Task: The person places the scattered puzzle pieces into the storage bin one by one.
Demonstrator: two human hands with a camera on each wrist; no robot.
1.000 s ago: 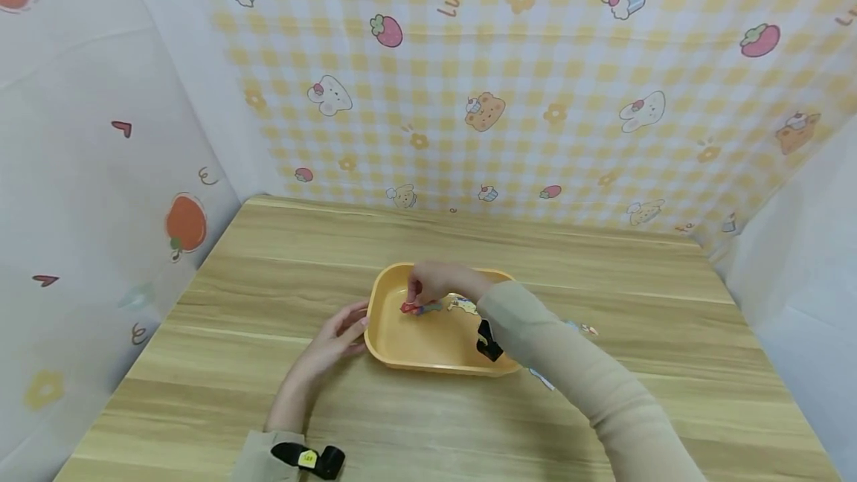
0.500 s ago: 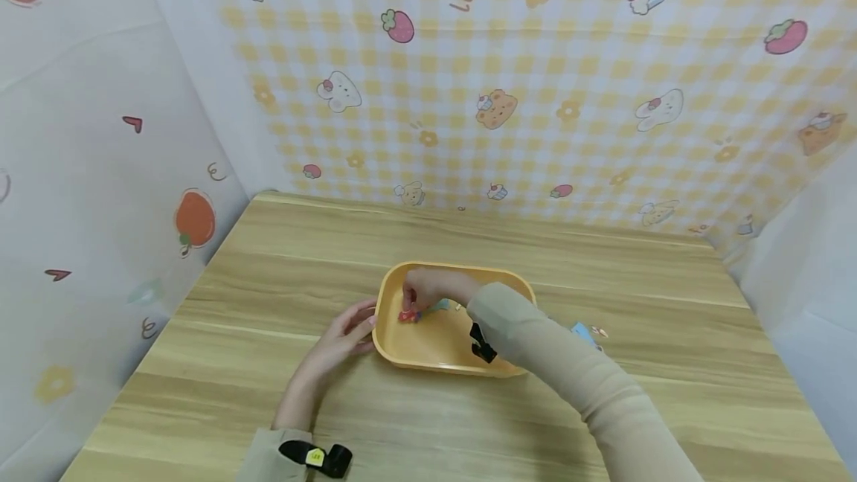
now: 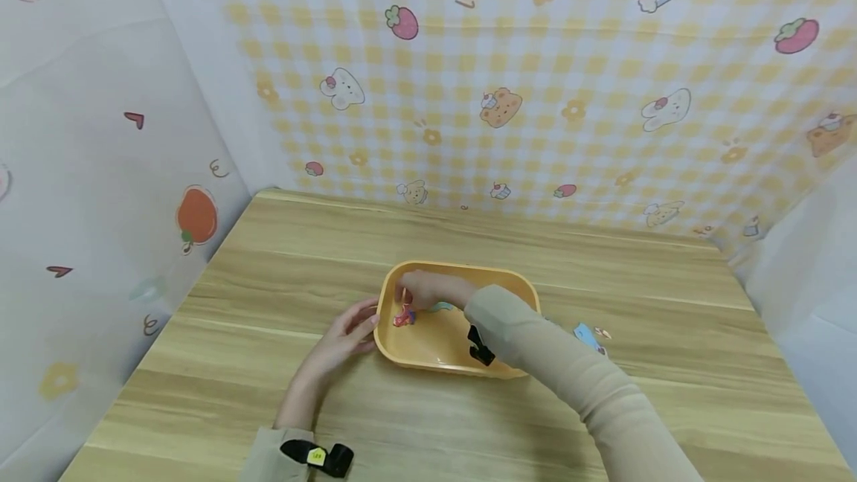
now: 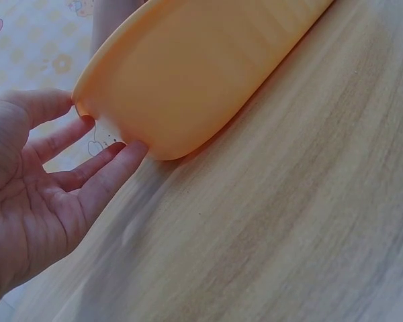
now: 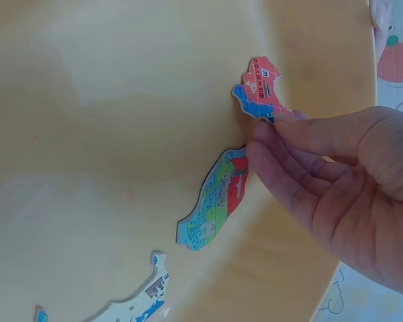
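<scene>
A yellow plastic tray [image 3: 438, 368] with rounded corners stands on the wooden table. My left hand [image 3: 344, 333] is at its left end; in the left wrist view its extended fingers and thumb touch the outside wall and rim. My right hand [image 3: 425, 288] reaches inside, and its thumb and fingers pinch a red-and-blue map puzzle piece [image 5: 260, 87] by one edge. Just beneath those fingers a green, blue and red puzzle piece [image 5: 215, 201] lies on the tray floor. A pale puzzle piece [image 5: 138, 305] with blue patches is farther off, partly cut by the frame.
To the tray's right a light-blue piece [image 3: 587, 337] and a small pale piece [image 3: 603, 333] lie on the table [image 3: 415, 430]. The right sleeve [image 3: 556, 355] crosses the tray's right end. A patterned cloth [image 3: 495, 36] hangs behind the table.
My right hand has moved slightly toward the tray's far left corner, showing more of the red piece. The left hand stays at the tray's end. The head view has shifted a little.
</scene>
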